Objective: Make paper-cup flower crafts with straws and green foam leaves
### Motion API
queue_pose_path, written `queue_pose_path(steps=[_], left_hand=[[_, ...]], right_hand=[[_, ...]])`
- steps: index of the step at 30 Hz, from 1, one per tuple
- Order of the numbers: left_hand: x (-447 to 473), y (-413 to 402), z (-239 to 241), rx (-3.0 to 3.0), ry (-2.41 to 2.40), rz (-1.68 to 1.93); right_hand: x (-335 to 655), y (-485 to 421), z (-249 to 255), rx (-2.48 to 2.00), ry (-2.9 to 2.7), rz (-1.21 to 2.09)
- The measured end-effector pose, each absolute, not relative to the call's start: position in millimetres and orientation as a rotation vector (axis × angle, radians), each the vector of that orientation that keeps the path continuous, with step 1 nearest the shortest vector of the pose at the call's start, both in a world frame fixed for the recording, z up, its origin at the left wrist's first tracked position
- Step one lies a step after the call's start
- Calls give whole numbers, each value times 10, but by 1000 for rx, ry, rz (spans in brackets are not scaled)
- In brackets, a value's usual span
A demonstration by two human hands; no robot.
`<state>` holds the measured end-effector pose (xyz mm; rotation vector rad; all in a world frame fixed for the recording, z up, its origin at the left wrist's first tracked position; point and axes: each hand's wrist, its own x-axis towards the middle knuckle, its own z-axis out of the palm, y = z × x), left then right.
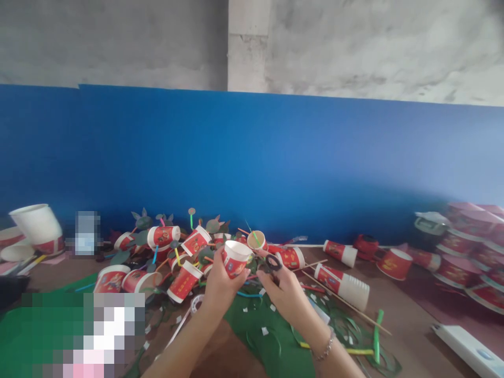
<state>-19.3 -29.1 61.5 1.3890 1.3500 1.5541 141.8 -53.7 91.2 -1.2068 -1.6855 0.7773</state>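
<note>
My left hand (220,286) grips a red and white paper cup (235,258), tilted with its white mouth up and toward me. My right hand (284,293) holds black-handled scissors (271,262), fingers through the loops, right beside the cup's rim. The blades are hidden behind the cup and hand. Both hands hover over a green felt sheet (263,341) with small white scraps on it. A pile of similar cups (165,257) with coloured straws and green leaf shapes lies just beyond the hands.
A stack of cups (342,284) lies to the right beside a thin wooden stick (346,304). More cup stacks (472,252) crowd the far right. A white bucket (37,224) stands far left. A blue wall (252,163) closes off the back.
</note>
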Motion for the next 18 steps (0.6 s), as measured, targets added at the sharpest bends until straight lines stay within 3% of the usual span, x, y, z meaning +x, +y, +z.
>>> queue_pose_path(steps=[6,11,18], left_hand=[[-83,-453,651,1525,1113,1477],[-42,-440,680,1238,1080,1207],[-147,-271,621,1219,1262,1419]], right_hand=[[1447,-468,896,-1141,-1640,845],[1504,-468,924,-1152,-1759,866],[1499,-605,1033,-1204,-1944,565]])
